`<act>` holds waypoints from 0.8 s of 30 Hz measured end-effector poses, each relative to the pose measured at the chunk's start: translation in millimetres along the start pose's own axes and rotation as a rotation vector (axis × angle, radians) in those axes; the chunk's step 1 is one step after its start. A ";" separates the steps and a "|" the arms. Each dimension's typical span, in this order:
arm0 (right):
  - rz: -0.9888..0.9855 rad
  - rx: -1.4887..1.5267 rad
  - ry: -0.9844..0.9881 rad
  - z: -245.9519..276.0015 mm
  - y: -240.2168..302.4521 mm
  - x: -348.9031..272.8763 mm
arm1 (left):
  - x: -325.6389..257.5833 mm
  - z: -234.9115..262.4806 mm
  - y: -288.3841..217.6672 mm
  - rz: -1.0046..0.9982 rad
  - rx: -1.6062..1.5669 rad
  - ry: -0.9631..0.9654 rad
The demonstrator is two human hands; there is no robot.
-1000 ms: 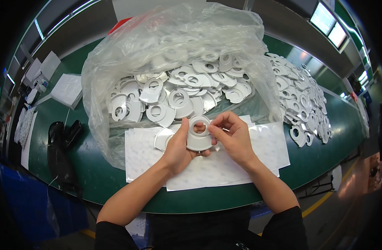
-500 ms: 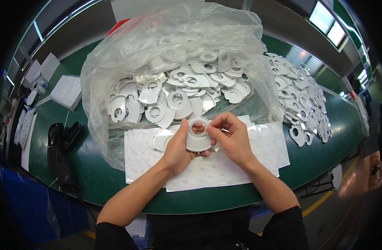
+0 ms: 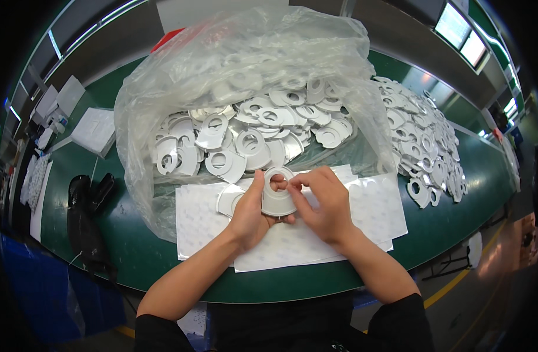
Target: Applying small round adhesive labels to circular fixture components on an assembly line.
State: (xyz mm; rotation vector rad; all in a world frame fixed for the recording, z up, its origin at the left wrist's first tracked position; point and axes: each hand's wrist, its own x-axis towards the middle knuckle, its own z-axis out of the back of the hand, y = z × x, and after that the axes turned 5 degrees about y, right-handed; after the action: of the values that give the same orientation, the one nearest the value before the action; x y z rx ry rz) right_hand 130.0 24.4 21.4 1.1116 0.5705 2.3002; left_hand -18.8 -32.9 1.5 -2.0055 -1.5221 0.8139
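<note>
You hold a white ringed part above white sheets, near the middle of the near edge of the bench, its flared end toward you. Your left hand grips it between thumb and fingers; your right hand has just rolled slightly, drawing bent thumb and forefinger together at the ring's right rim, though whether they pinch anything cannot be told. The shift suggests handling centred on that rim. A second part lies by your left hand; a plastic bag of similar parts stands toward the far edge, a heap toward the right.
</note>
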 end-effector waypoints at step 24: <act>-0.608 0.673 0.080 7.7 1.8 0.6 | -6.4 -9.1 0.8 -0.045 0.221 0.072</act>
State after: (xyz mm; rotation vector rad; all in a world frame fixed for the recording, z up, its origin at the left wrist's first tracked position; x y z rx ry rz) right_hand 135.4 24.6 27.2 0.9311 1.5492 1.6494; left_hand -13.1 -39.6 8.4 -1.8135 -1.3687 0.8432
